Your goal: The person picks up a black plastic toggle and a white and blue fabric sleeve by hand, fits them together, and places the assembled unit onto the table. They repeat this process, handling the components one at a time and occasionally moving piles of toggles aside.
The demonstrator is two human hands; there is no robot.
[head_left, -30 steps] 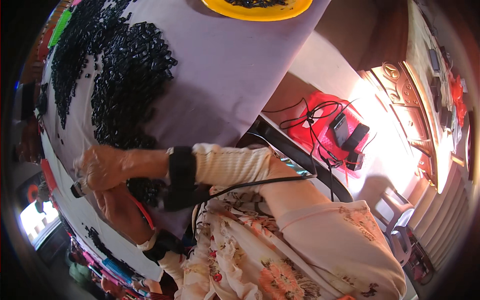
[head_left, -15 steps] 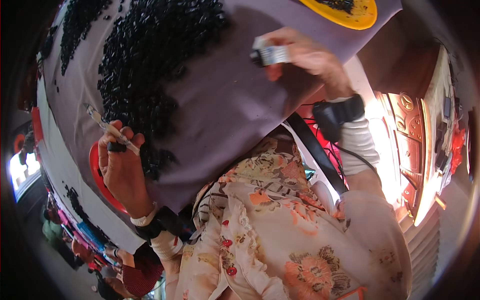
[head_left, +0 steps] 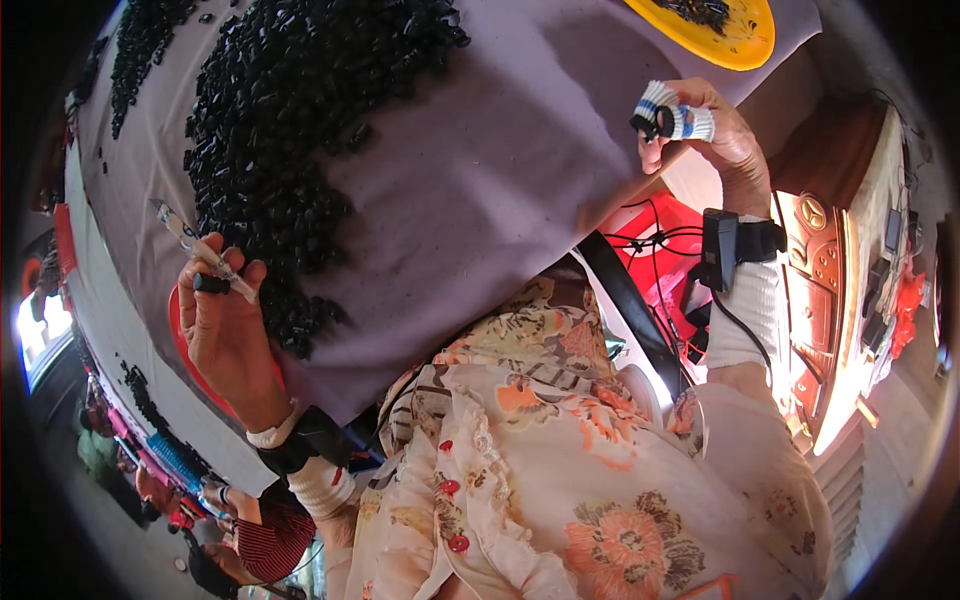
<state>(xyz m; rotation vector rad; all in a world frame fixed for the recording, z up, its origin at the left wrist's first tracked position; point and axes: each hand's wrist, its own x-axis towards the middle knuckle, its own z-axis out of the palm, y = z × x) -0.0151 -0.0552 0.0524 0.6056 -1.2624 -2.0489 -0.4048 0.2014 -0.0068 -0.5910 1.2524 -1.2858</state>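
Observation:
My left hand (head_left: 228,350) is closed at the left of the cloth-covered table. A slim, pale pointed tool (head_left: 183,232) slants up out of its fingers, its exact kind unclear. A small black piece (head_left: 210,284) shows by the thumb. Just beyond this hand spreads a large pile of small, glossy black pieces (head_left: 290,110). My right hand (head_left: 715,130) is raised over the table's right edge, its fingertips pinched together. Striped white knitted sleeves (head_left: 690,123) cover some of its fingers. Something dark shows at the pinch, too small to name.
A yellow dish (head_left: 755,45) with dark bits lies at the far right of the purple-grey cloth (head_left: 480,180). A red rim (head_left: 205,375) shows beneath my left wrist. Black cables (head_left: 655,240) hang below my right hand. Another person (head_left: 270,540) sits at the lower left.
My right hand has moved right, away from the middle of the cloth to its edge. My left hand has shifted slightly left, still holding the pointed tool.

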